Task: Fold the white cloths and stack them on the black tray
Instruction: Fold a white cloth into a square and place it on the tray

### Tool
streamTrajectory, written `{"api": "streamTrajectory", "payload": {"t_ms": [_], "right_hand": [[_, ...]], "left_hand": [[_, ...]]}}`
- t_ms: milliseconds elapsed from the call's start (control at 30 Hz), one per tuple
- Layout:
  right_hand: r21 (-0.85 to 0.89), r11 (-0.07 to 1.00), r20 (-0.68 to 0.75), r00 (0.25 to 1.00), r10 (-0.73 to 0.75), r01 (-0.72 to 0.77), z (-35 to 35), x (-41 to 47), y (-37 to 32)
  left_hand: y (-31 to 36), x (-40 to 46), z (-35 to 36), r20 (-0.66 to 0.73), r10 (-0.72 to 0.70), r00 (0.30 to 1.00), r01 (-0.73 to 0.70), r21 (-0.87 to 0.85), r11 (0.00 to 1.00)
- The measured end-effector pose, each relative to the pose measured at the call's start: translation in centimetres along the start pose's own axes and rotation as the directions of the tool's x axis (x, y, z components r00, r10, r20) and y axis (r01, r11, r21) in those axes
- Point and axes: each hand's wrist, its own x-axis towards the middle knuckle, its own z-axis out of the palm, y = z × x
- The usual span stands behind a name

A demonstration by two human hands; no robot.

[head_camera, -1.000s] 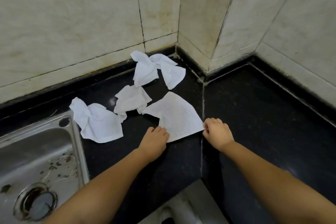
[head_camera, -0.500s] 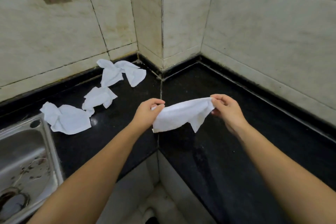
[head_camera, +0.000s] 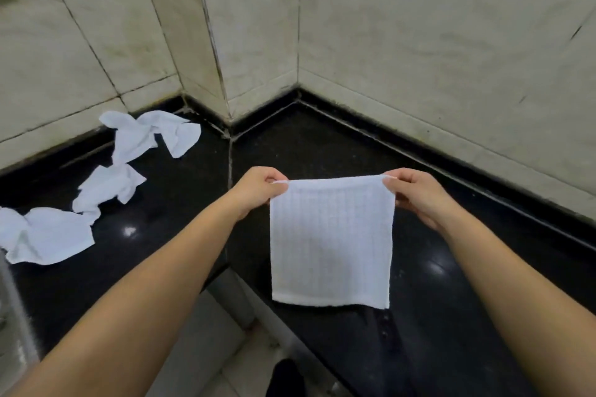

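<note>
head view / step: first white cloth [head_camera: 330, 242] held up flat, not yet folded; looks like the start of fold one.
left hand [head_camera: 258, 192]: fingers curled, pinching the cloth's top left corner.
right hand [head_camera: 416, 195]: fingers curled, pinching the top right corner.
cloth position: hangs square between both hands, above the black countertop [head_camera: 435, 267], lower edge free, near the counter's front edge.
remaining cloths: three crumpled piles on the counter to the left: rear pile [head_camera: 151, 134] by the tiled wall [head_camera: 419, 26], middle cloth [head_camera: 108, 187], near cloth [head_camera: 45, 234]; all unfolded.
black tray: not in view; stacking spot cannot be told.
next move (judgement): lay the cloth down or bring the edges together, corners matched, for a clean half fold.
progress: early, nothing stacked in view.
writing/labels: none readable; the cloth shows only a woven grid pattern.
</note>
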Motion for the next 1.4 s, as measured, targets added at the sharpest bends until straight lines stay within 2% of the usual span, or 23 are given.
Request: {"api": "streamTrajectory", "payload": {"t_ms": [167, 267, 333, 400, 500, 633, 733, 933, 1033, 1133, 1200, 1300, 1400], "right_hand": [[-0.148, 0.983, -0.154, 0.984, 0.089, -0.112, 0.7, 3.1, 3.9], [-0.247, 0.954, -0.170, 0.977, 0.127, -0.167, 0.9, 4.1, 5.5], [-0.316, 0.928, -0.164, 0.974, 0.153, -0.199, 0.7, 4.2, 6.8], [-0.408, 0.885, -0.150, 0.973, 0.175, -0.223, 0.5, 3.5, 7.9], [-0.515, 0.842, -0.111, 0.987, 0.118, -0.159, 0.4, 1.2, 9.3], [-0.576, 0.817, -0.028, 1.000, 0.006, -0.021, 0.8, -2.6, 11.1], [-0.632, 0.774, 0.023, 0.999, -0.040, 0.045, 1.2, -4.8, 12.8], [-0.685, 0.726, -0.001, 0.997, -0.081, 0.058, 1.5, -6.5, 14.7], [-0.719, 0.692, 0.017, 0.997, -0.078, 0.066, 1.7, -7.2, 15.1], [-0.751, 0.655, 0.045, 0.996, -0.076, 0.084, 1.5, -7.4, 15.0], [-0.745, 0.665, 0.024, 0.998, -0.055, 0.055, 1.5, -7.3, 14.7], [-0.730, 0.681, -0.094, 0.996, -0.013, -0.060, 1.9, -6.8, 14.1], [-0.751, 0.625, -0.213, 0.974, 0.077, -0.214, 2.9, -6.2, 13.7]], "left_hand": [[-1.9, 5.3, 3.5, -0.080, -0.056, 0.995, 0.067, 0.148, 0.987], [-3.0, 6.6, 4.6, -0.040, -0.068, 0.997, 0.075, 0.222, 0.972], [-4.1, 6.7, 5.1, -0.004, -0.049, 0.999, 0.048, 0.311, 0.949], [-5.3, 6.2, 5.3, 0.038, 0.025, 0.999, -0.038, 0.400, 0.916], [-7.4, 4.3, 5.5, 0.081, 0.154, 0.985, -0.174, 0.452, 0.875], [-9.8, 0.5, 6.5, 0.081, 0.257, 0.963, -0.265, 0.460, 0.847], [-11.6, -2.1, 7.4, 0.069, 0.276, 0.959, -0.276, 0.459, 0.845], [-13.3, -4.3, 9.1, 0.053, 0.275, 0.960, -0.264, 0.499, 0.826], [-14.1, -4.6, 9.3, 0.101, 0.304, 0.947, -0.306, 0.566, 0.765], [-14.0, -4.5, 8.9, 0.206, 0.322, 0.924, -0.374, 0.660, 0.651], [-13.0, -3.8, 8.6, 0.282, 0.293, 0.914, -0.405, 0.700, 0.589], [-9.7, -1.4, 9.1, 0.312, 0.295, 0.903, -0.430, 0.674, 0.601], [-5.0, 1.9, 12.4, 0.412, 0.379, 0.829, -0.560, 0.608, 0.563]]}}
